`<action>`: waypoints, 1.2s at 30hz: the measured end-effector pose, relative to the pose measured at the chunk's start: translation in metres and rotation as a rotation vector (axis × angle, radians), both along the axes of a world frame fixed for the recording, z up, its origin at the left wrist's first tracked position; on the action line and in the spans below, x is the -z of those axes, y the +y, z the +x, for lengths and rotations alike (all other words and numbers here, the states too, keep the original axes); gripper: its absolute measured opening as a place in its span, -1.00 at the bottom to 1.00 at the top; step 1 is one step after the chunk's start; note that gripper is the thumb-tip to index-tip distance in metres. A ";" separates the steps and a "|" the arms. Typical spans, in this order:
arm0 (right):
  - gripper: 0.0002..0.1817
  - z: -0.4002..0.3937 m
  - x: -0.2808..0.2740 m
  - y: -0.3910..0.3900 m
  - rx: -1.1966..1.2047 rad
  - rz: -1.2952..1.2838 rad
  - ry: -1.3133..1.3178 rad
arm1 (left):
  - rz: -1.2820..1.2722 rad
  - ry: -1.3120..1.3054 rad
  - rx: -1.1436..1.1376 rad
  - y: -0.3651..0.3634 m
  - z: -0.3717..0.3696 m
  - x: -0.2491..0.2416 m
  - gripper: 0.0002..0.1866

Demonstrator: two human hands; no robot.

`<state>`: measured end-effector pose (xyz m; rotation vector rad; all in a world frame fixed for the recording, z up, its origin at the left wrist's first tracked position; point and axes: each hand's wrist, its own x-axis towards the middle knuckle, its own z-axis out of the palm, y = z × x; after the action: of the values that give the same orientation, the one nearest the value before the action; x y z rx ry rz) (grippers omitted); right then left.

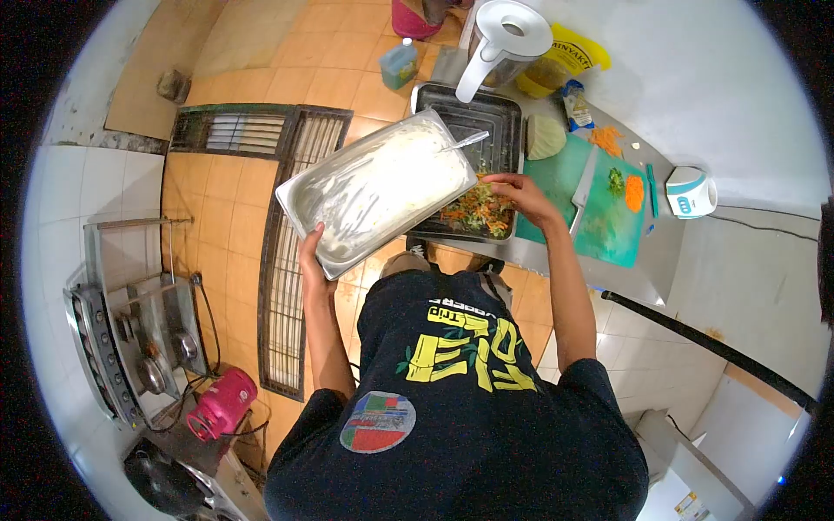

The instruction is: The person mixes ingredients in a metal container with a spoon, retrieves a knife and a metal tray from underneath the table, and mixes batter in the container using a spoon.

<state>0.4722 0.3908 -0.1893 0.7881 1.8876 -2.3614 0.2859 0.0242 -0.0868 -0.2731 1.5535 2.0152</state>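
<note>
Metal pan (pixel 400 229) smeared with white mix (pixel 391 165), held up over black tray's (pixel 499 126) left side | left hand (pixel 314 260): thumb gripping rim | right hand (pixel 521 193): fingers narrow above tray's chopped vegetables (pixel 480 215), contact unclear | likely needs steady left grip

The shallow silver metal pan smeared with white (pixel 373 195) hides the left hand's (pixel 314 253) lower fingers and part of the black rectangular tray (pixel 504 130); the top edge crops the magenta container (pixel 413 23).
</note>
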 end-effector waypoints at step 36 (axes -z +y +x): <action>-0.74 -0.137 -0.158 -0.074 -0.324 0.968 0.135 | 0.048 0.027 0.057 0.007 0.006 0.002 -0.30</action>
<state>0.3349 0.3172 -0.0311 0.2597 2.9339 -1.2610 0.2915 0.0309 -0.0892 -0.1818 1.5097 2.0173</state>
